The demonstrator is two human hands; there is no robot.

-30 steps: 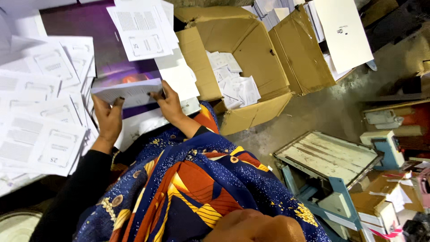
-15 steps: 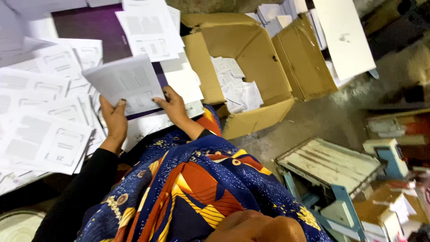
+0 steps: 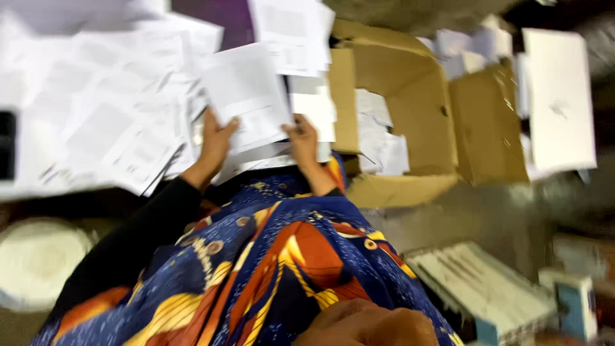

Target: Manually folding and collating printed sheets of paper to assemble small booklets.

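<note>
Both hands pinch one white sheet (image 3: 246, 96) by its lower edge: the left hand (image 3: 214, 142) has its thumb over the sheet's near left corner with the fingers (image 3: 206, 122) tucked behind, and the right hand (image 3: 302, 138) grips the near right corner the same way, though blur hides just how its fingers lie. A second ago the hands were low over the pile with the sheet lying nearly flat; since then they have raised it and tipped it up toward the camera, so it now stands clear of the other papers and faces the wearer, which reads as one sheet singled out for a look. It is a plain printed page, white with faint grey blocks of print, slightly tilted with its left corner higher, uncreased as far as the blur lets on. Just under the hands lies a stack (image 3: 269, 160) of similar pages. Left of the fingers more loose papers (image 3: 96, 128) spread over the worktop, and past the sheet's top edge a strip of purple worktop (image 3: 218, 13) shows. To the right of the right hand stands an open cardboard box (image 3: 397, 90) with a few papers inside, and beyond it a second box (image 3: 487, 128) with a white board (image 3: 557, 96) leaning against it.
</note>
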